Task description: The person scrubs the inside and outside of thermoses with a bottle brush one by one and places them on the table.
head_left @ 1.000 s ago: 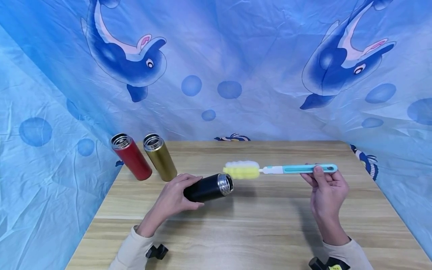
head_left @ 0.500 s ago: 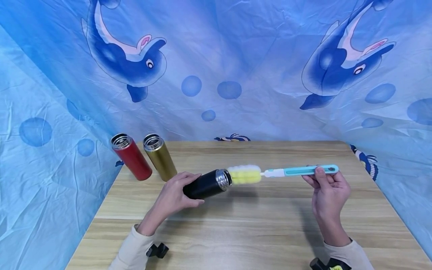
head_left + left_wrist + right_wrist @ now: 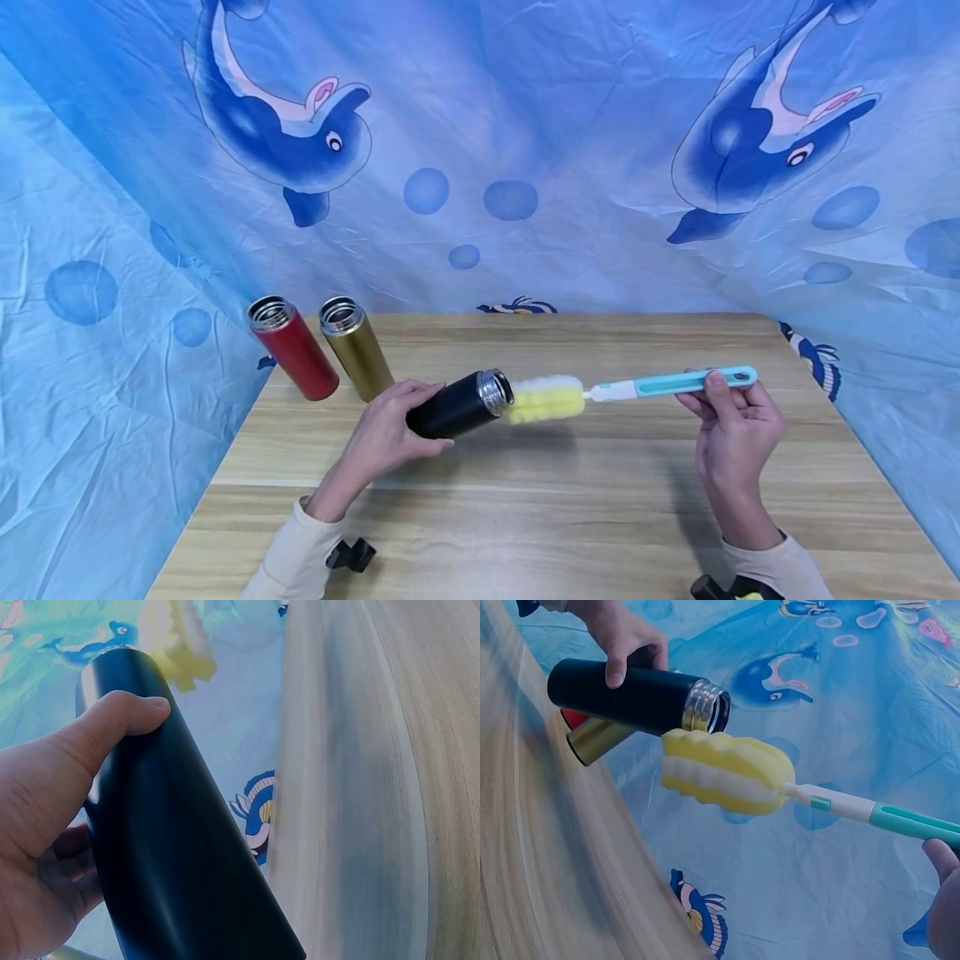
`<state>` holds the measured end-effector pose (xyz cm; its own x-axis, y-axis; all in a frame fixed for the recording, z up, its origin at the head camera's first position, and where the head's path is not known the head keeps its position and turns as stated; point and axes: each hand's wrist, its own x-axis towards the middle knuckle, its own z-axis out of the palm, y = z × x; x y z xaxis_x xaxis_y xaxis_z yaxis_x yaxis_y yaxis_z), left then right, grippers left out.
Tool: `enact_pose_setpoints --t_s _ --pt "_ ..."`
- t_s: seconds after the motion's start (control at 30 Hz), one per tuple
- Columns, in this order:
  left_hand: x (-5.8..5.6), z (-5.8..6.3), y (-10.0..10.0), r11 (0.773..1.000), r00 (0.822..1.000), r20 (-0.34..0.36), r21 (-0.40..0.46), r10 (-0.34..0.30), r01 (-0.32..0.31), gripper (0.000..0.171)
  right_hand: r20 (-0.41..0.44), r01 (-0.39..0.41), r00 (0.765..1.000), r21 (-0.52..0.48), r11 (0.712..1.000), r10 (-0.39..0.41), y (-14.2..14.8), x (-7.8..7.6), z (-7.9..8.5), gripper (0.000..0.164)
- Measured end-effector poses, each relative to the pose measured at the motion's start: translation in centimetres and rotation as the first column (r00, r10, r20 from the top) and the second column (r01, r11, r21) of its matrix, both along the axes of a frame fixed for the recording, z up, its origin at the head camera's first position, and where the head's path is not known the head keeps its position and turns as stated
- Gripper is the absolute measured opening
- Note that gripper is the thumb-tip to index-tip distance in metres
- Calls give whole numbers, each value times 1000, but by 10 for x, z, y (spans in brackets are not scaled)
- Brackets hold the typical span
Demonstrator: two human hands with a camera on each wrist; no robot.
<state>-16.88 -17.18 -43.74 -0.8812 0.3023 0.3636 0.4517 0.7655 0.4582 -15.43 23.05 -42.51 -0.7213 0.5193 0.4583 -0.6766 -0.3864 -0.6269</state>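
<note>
My left hand (image 3: 386, 429) grips a black bottle (image 3: 453, 407) round its body, tilted with its bare metal mouth (image 3: 495, 393) up to the right. The bottle has no lid on it. In the left wrist view my thumb lies along the black bottle (image 3: 165, 825). My right hand (image 3: 738, 433) pinches the turquoise handle of a bottle brush (image 3: 678, 383) near its end. The brush's yellow and white sponge head (image 3: 546, 400) points left and sits right at the bottle's mouth. In the right wrist view the sponge head (image 3: 727, 772) shows outside the bottle, overlapping the rim's lower edge.
A red bottle (image 3: 294, 350) and a gold bottle (image 3: 356, 350) stand lidless at the back left of the wooden table (image 3: 525, 517). A blue cloth (image 3: 465, 125) printed with dolphins hangs behind and at both sides.
The brush's sponge head has dropped and shifted slightly right, its handle now sloping. My left hand has raised the bottle's mouth a little and drawn it slightly left. The other bottles stay put.
</note>
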Motion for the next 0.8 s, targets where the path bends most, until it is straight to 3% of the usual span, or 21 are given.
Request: enact_pose_setpoints --t_s 0.3,0.63,0.8 --pt "-2 0 -1 1000 1000 -7 -21 16 -16 74 -2 21 1000 -32 999 -21 1 1 0 28" --pt "1 -3 2 1000 1000 -4 -21 17 -17 75 -38 -62 998 -96 993 58 -1 3 3 17" --pt "2 -2 3 1000 1000 -19 -22 6 -6 75 -32 -52 998 -124 991 48 0 3 4 20"
